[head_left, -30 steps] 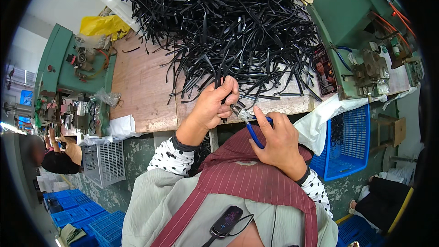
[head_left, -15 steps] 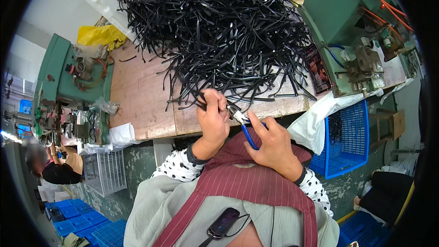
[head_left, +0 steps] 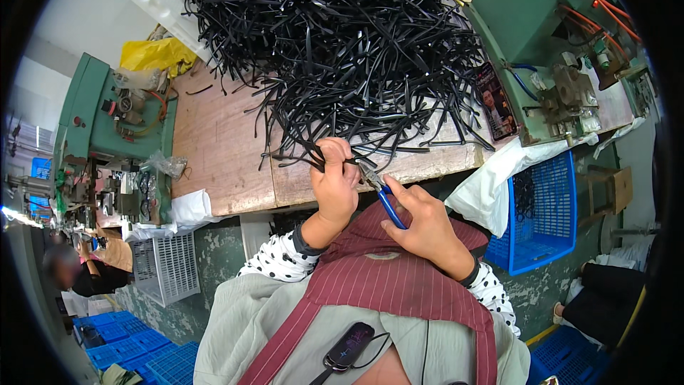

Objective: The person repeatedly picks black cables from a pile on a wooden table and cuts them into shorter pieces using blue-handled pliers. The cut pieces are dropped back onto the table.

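Green machines [head_left: 509,18] flank a wooden counter [head_left: 221,153] heaped with black strips [head_left: 335,43] at top center; mid-frame, the left hand [head_left: 335,184] pinches one strip [head_left: 318,165] while the right hand [head_left: 425,227] clasps blue-handled pliers [head_left: 390,206], tips beside the left

Left hand [head_left: 336,184] pinches a slender black piece [head_left: 318,150], largely hidden by the fingers. Right hand [head_left: 426,225] grips blue-handled pliers [head_left: 389,207], nose at the left fingertips; bite not discernible. Heap of similar pieces [head_left: 342,50] lies on the table [head_left: 222,167], between two green machines [head_left: 524,21]. Blue crate [head_left: 574,203] stands at right, below table height.
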Action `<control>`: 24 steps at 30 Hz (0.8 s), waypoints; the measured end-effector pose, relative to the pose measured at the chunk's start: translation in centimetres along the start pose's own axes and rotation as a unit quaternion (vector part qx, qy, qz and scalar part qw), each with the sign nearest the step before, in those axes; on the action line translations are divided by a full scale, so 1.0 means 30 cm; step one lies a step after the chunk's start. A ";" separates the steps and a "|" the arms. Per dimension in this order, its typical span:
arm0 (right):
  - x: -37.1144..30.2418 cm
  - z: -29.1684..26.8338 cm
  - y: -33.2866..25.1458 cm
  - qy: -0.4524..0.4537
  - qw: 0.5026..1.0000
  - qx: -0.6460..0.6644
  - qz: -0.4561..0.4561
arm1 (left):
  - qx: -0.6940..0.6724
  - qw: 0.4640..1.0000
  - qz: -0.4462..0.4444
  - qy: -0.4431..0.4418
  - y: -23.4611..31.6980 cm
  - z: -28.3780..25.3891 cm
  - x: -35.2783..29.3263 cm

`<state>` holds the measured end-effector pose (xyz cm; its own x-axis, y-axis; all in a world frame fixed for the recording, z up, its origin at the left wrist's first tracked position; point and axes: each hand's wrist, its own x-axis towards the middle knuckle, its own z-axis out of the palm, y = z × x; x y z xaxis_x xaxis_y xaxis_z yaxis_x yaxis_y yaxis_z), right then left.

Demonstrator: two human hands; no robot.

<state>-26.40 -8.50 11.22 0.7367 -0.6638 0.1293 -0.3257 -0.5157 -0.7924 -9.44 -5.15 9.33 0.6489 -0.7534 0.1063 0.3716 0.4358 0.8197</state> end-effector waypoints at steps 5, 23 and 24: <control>-0.012 0.003 0.012 0.012 1.000 0.015 0.025 | -0.039 0.992 -0.102 0.067 0.017 0.017 0.020; -0.094 -0.044 0.096 0.104 0.992 -0.024 0.074 | 0.752 0.601 0.252 -0.102 -0.186 -0.017 0.273; -0.093 -0.042 0.099 0.103 0.992 -0.026 0.073 | 0.755 0.607 0.231 -0.090 -0.141 -0.006 0.268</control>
<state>-30.18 -8.86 9.25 0.5444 -0.8273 0.1387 -0.4539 -0.4296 -0.7806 -5.68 -12.95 6.62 0.3182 -0.8232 0.4703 -0.9432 -0.2246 0.2450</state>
